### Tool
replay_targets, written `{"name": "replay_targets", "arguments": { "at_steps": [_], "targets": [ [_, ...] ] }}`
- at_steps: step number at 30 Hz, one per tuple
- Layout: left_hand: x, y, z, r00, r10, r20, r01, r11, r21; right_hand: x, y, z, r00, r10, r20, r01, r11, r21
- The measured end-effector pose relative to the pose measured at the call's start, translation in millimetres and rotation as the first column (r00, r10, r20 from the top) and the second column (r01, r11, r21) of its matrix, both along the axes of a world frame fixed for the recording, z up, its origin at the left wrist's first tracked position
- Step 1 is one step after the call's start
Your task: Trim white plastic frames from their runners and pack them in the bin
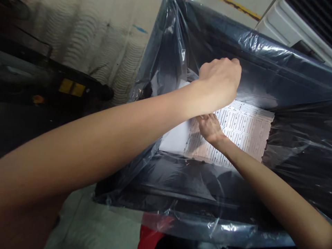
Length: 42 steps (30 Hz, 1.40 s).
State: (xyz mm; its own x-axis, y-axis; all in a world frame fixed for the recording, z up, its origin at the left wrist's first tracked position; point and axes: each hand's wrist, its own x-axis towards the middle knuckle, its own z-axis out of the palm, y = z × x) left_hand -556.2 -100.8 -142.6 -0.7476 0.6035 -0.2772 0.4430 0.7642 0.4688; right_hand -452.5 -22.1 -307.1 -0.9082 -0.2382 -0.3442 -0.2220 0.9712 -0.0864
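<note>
A dark bin (181, 193) lined with a clear plastic liner (298, 145) fills most of the view. The liner drapes loosely over the rim and down the inner walls, crinkled and glossy, and its folds crowd in on the open space at the bottom. There lies a flat white sheet of patterned parts (243, 128), printed or cut in rows of small dashes, with a plain white sheet (176, 140) just beside it on the left. Outside the bin, a pale ribbed surface (103, 41) shows at upper left, a dark machine part with a yellow label (71, 88) at far left, a white ridged panel (285, 24) at upper right, and something red (150, 235) below the near rim.

The left hand (220, 83) reaches across from the left, forearm stretched long over the bin's left wall, and hovers above the sheets. Its grip is a closed fist pinching the plastic liner near the far wall. The right hand (210, 128) comes in from lower right, arm angled down into the bin, palm down with fingers flat on the patterned sheet near its left edge; the left hand hides the fingertips, so I cannot tell whether its grip is closed on anything.
</note>
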Motion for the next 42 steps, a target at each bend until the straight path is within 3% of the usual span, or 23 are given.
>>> {"name": "replay_targets", "arguments": {
  "at_steps": [9,30,42],
  "targets": [
    [-0.5,-0.3,2.3,1.000,-0.008,0.009,0.008,0.999,-0.047,6.3,5.5,-1.3,1.000,0.002,0.010,-0.002,1.000,-0.012],
    [0.3,-0.8,-0.3,1.000,-0.007,-0.017,0.007,1.000,-0.011,15.9,7.3,7.0,1.000,-0.006,-0.014,0.006,1.000,0.013],
    [-0.3,-2.5,-2.1,0.999,-0.026,-0.032,0.026,1.000,-0.014,2.1,-10.5,-5.4,0.997,-0.010,-0.071,0.009,1.000,-0.016]
  ]
}}
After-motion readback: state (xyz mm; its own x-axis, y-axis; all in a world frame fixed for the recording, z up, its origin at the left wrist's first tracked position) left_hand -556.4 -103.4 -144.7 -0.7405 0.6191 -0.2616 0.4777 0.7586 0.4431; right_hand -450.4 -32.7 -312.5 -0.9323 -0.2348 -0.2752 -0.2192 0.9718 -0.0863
